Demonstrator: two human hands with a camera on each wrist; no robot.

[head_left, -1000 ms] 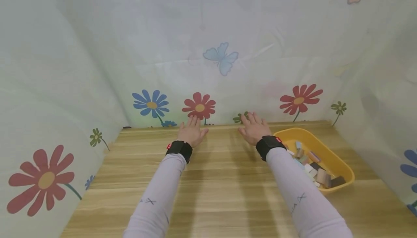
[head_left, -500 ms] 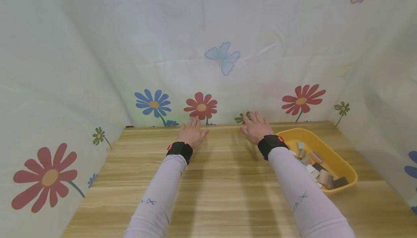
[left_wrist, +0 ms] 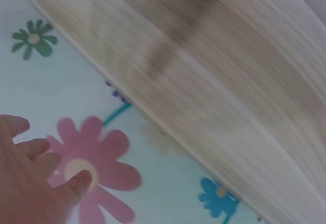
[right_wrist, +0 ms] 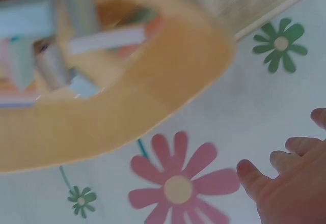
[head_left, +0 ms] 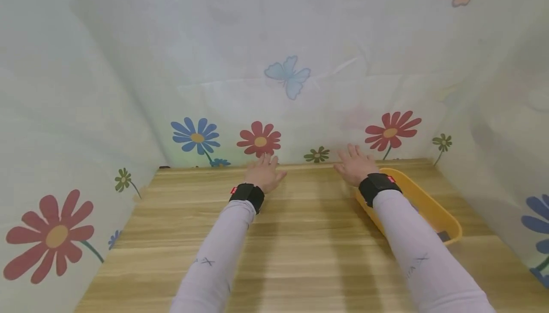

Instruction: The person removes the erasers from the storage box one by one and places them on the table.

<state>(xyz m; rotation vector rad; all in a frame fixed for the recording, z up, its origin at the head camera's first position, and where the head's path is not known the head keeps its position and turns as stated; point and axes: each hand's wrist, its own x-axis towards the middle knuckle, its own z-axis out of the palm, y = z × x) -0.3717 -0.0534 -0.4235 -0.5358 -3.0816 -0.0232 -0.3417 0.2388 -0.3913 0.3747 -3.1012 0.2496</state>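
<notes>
Both bare hands reach forward over the far part of the wooden table (head_left: pixel 300 237), palms down. My left hand (head_left: pixel 262 176) has its fingers stretched toward the back curtain, thumb out to the side, with nothing held. My right hand (head_left: pixel 357 166) is held the same way, fingers spread, at the left far corner of a yellow plastic basin (head_left: pixel 433 208). In the right wrist view the basin (right_wrist: pixel 168 96) contains several small blocks (right_wrist: pixel 107 38) in white, grey, brown and other colours. The right forearm hides most of them in the head view.
A pale curtain (head_left: pixel 214 94) printed with flowers and a butterfly rises behind the table's far edge. Curtain also closes off the left and right sides. Each wrist wears a black band (head_left: pixel 248 196), and white sleeves cover the forearms.
Both hands have shifted to the right, the right one further, so its forearm now covers more of the basin and its blocks. The fingers stay extended.
</notes>
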